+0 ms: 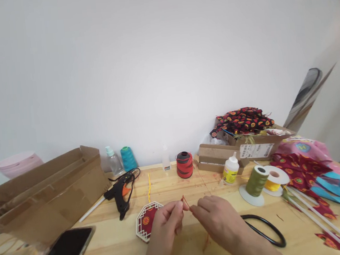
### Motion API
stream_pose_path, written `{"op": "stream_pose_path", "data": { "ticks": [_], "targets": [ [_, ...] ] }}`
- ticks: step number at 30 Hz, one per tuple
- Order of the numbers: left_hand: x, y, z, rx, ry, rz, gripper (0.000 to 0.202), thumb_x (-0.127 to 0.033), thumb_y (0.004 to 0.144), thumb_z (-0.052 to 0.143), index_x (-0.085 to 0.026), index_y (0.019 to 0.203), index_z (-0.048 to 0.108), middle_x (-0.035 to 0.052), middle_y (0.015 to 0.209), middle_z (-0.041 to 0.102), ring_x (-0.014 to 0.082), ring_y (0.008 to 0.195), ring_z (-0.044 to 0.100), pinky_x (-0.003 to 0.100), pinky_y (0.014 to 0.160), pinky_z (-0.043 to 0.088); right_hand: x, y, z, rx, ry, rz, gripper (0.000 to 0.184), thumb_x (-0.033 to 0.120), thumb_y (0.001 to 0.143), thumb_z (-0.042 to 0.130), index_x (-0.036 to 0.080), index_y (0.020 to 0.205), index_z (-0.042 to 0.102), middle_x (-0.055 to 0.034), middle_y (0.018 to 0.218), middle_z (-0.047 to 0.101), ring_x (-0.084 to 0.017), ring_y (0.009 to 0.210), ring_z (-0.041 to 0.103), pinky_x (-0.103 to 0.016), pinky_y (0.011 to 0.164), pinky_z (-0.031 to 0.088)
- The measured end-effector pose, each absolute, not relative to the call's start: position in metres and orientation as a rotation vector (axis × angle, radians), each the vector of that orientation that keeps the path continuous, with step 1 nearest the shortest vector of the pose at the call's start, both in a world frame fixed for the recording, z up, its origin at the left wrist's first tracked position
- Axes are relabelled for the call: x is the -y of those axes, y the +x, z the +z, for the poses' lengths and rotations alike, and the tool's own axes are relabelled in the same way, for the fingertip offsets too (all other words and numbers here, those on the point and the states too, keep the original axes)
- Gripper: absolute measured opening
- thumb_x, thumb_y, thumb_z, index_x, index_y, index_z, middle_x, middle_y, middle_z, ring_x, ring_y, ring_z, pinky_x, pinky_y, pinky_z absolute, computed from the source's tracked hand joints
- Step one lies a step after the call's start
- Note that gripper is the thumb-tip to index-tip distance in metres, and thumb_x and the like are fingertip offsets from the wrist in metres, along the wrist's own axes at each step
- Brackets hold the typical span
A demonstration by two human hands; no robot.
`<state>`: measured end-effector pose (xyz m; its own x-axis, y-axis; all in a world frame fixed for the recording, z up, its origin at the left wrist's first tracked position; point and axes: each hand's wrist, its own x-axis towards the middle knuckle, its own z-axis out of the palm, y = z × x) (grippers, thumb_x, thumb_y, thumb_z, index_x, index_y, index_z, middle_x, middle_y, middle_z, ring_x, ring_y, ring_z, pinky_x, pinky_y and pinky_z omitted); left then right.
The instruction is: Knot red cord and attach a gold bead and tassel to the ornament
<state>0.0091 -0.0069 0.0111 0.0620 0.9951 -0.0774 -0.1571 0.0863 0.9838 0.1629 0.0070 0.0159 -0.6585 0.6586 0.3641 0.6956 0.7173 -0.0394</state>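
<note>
White wall backs your grainy, pale wooden tabletop. From the head view, your left hand and right hand each have fingertips pinched on a red cord, nearer you than the red-and-black spool. It looks thin and orange-red, bent to a small peak. Left of and nearer than that spool lies an octagonal ornament, pale-framed around patterned red.

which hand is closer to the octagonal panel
Left. The left hand overlaps the right side of the octagonal panel in this view; the right hand is farther off to the right.
</note>
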Motion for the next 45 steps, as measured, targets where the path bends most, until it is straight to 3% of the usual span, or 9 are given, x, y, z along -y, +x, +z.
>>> {"op": "stream_pose_path", "data": {
  "ticks": [3,5,10,16,22,32,38,41,45],
  "targets": [
    [0.008,0.009,0.012,-1.294,1.381,1.207,0.026,-0.04,0.074,0.053,-0.016,0.065,0.061,-0.0018,0.054,0.051,0.0148,0.056,0.046,0.024,0.055,0.034,-0.002,0.157,0.018,2.67,-1.044,-0.386,0.01,0.008,0.077,0.049,0.016,0.079,0.055,-0.0024,0.066,0.058,-0.017,0.056,0.052,-0.028,0.049,0.031],
    [0.009,0.01,0.013,-1.366,1.613,1.161,0.025,-0.034,0.079,0.048,-0.018,0.064,0.059,0.0018,0.064,0.058,0.0187,0.066,0.051,0.026,0.062,0.036,0.001,0.153,0.022,2.709,-1.045,-0.47,0.009,0.007,0.075,0.05,0.015,0.077,0.054,-0.0034,0.065,0.059,-0.018,0.056,0.053,-0.029,0.048,0.032],
    [0.013,0.013,0.014,-1.435,2.022,0.962,0.03,-0.026,0.085,0.037,-0.018,0.062,0.054,0.0032,0.061,0.057,0.0174,0.059,0.05,0.025,0.054,0.033,0.009,0.147,0.039,2.885,-1.017,-0.423,0.006,0.007,0.071,0.056,0.012,0.075,0.059,-0.0061,0.064,0.062,-0.019,0.055,0.056,-0.029,0.046,0.035],
    [0.018,0.013,0.011,-1.338,2.327,0.805,0.021,-0.014,0.079,0.041,-0.018,0.066,0.057,0.0055,0.063,0.059,0.0189,0.061,0.053,0.025,0.054,0.034,0.011,0.148,0.068,3.042,-0.995,-0.394,0.009,0.006,0.069,0.056,0.014,0.069,0.061,-0.0058,0.061,0.063,-0.019,0.051,0.056,-0.027,0.04,0.03],
    [0.025,0.013,0.017,-1.08,2.261,0.975,0.025,-0.02,0.083,0.038,-0.02,0.079,0.063,0.006,0.068,0.061,0.0185,0.067,0.055,0.025,0.06,0.037,-0.011,0.166,0.086,2.969,-1.02,-0.084,0.017,0.016,0.078,0.051,0.017,0.064,0.06,-0.0021,0.062,0.063,-0.012,0.054,0.055,-0.022,0.045,0.027],
    [0.027,0.016,0.023,-1.102,2.2,0.95,0.029,-0.02,0.085,0.037,-0.017,0.06,0.053,0.0002,0.056,0.048,0.0131,0.056,0.045,0.023,0.052,0.029,0.0,0.187,0.055,2.73,-1.062,0.311,0.022,0.021,0.087,0.04,0.018,0.073,0.057,0.0001,0.064,0.063,-0.011,0.058,0.056,-0.019,0.051,0.031],
    [0.027,0.015,0.026,-1.198,2.126,0.978,0.031,-0.021,0.086,0.035,-0.017,0.06,0.051,-0.0005,0.057,0.047,0.0127,0.056,0.045,0.023,0.053,0.029,0.012,0.183,0.048,2.796,-1.089,0.137,0.018,0.012,0.082,0.042,0.019,0.07,0.054,0.001,0.062,0.062,-0.011,0.054,0.055,-0.021,0.049,0.028],
    [0.026,0.015,0.024,-1.256,2.13,0.979,0.03,-0.02,0.086,0.035,-0.017,0.06,0.051,-0.0004,0.057,0.049,0.0128,0.055,0.047,0.023,0.052,0.03,0.016,0.184,0.041,2.847,-1.062,-0.061,0.016,0.004,0.075,0.046,0.019,0.075,0.053,0.0021,0.065,0.062,-0.012,0.054,0.054,-0.023,0.049,0.028],
    [0.023,0.016,0.018,-1.33,2.207,0.9,0.031,-0.019,0.085,0.034,-0.018,0.058,0.049,0.0,0.058,0.051,0.0133,0.056,0.049,0.023,0.052,0.031,0.022,0.183,0.031,2.852,-1.006,-0.361,0.014,0.005,0.074,0.05,0.019,0.074,0.05,0.0016,0.063,0.059,-0.015,0.053,0.05,-0.026,0.05,0.028]
  ]
}}
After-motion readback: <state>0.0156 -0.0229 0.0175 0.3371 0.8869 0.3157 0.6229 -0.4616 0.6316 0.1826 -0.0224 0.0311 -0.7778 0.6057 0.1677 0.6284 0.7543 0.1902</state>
